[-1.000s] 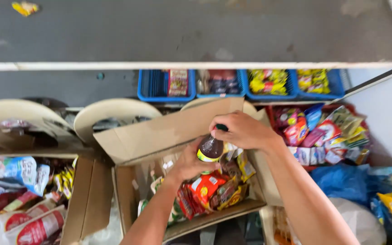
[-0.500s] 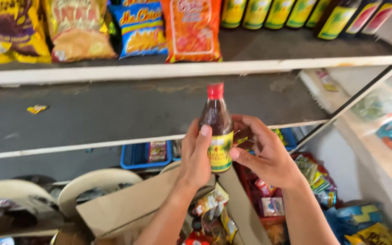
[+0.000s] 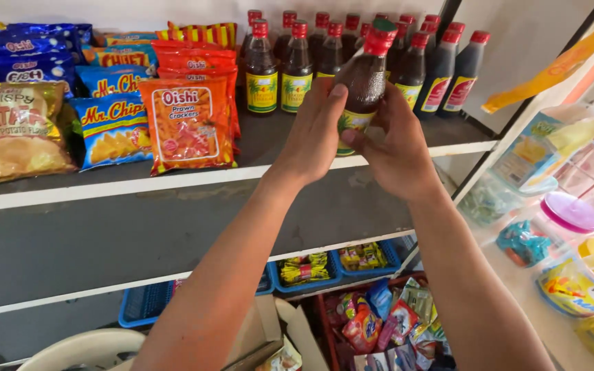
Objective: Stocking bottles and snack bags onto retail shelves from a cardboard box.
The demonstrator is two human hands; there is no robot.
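both my hands are closed round one dark sauce bottle [image 3: 364, 86], left hand [image 3: 314, 130] gripping its left side with the thumb across the label, right hand [image 3: 397, 148] cupping it from the right, red cap clear above my fingertips, shelf bottles [image 3: 290, 65] just behind.

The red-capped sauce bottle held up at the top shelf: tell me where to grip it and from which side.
Grip the dark sauce bottle around its straight labelled body, from the front, as the left hand and right hand do now. Its neck narrows toward the red cap, and a row of like bottles stands close behind, blocking the back.
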